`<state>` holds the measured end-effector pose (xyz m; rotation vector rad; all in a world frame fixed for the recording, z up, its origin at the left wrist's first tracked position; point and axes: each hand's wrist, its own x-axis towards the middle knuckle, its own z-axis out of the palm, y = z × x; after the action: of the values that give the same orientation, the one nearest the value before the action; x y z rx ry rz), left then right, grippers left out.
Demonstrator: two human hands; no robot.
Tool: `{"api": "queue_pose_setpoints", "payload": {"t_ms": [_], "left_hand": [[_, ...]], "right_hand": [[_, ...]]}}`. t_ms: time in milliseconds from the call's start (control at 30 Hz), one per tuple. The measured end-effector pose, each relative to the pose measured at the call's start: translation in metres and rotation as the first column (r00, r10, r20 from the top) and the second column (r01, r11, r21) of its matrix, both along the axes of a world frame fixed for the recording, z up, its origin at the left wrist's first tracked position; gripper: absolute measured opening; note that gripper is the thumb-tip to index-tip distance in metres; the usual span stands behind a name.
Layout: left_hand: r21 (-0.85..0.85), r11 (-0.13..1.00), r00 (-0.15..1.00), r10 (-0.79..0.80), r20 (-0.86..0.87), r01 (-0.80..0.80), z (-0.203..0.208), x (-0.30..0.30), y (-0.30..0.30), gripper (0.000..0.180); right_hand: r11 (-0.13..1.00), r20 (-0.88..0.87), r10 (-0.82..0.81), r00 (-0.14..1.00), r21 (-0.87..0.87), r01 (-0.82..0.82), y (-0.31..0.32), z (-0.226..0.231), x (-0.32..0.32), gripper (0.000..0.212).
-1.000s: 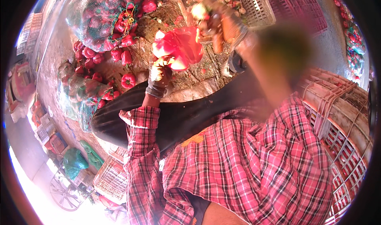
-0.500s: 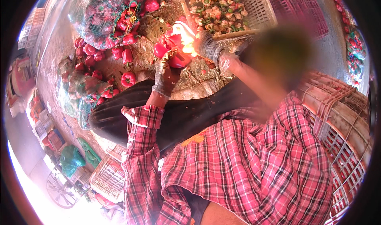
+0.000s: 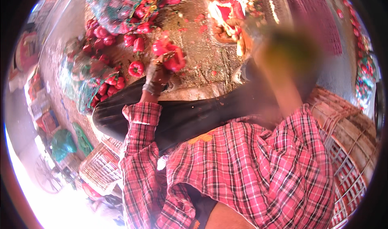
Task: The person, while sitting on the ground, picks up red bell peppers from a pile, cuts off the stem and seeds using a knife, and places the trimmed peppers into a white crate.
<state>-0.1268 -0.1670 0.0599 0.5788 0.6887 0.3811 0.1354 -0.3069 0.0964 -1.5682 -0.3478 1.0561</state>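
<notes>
My left hand (image 3: 157, 76), in a worn, pale glove, is closed round red bell peppers (image 3: 175, 59) that look cut open, over the wet, littered work surface (image 3: 194, 73). My right hand (image 3: 247, 37) is out to the right, away from the left. A blurred dark green patch and motion smear hide most of its fingers. Just beyond it, a bright red piece (image 3: 232, 10) that looks like bell pepper shows in strong glare, beside the heap of pepper cores. Whether the right hand holds that piece cannot be made out.
Green net sacks of red peppers (image 3: 117, 7) lie at the far left, with loose peppers (image 3: 136, 68) beside them. A purple crate (image 3: 313, 19) stands at the far right. A lidded wicker-like basket (image 3: 343, 128) is by my right side, and a white crate (image 3: 101, 164) sits behind left.
My hands have moved apart: the right went rightward and away toward the core heap, the left slightly left, still holding peppers. The whole view has shifted a little.
</notes>
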Motion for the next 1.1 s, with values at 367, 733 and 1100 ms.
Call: {"api": "queue_pose_setpoints", "payload": {"t_ms": [367, 733, 1100], "left_hand": [[0.111, 0.957, 0.938, 0.287, -0.196, -0.269, -0.037, -0.027, -0.021, 0.023], [0.661, 0.747, 0.638, 0.478, -0.603, 0.065, 0.101, -0.358, 0.117, 0.026], [0.386, 0.732, 0.424, 0.146, -0.894, 0.561, -0.049, -0.322, 0.136, 0.037]], "right_hand": [[0.8, 0.05, 0.6, 0.798, -0.004, -0.601, 0.055, -0.024, -0.139, 0.04], [0.943, -0.393, 0.247, 0.886, -0.111, -0.313, 0.042, -0.018, -0.086, 0.039], [0.852, -0.282, 0.223, 0.933, -0.408, -0.328, 0.019, -0.013, -0.066, 0.044]]}}
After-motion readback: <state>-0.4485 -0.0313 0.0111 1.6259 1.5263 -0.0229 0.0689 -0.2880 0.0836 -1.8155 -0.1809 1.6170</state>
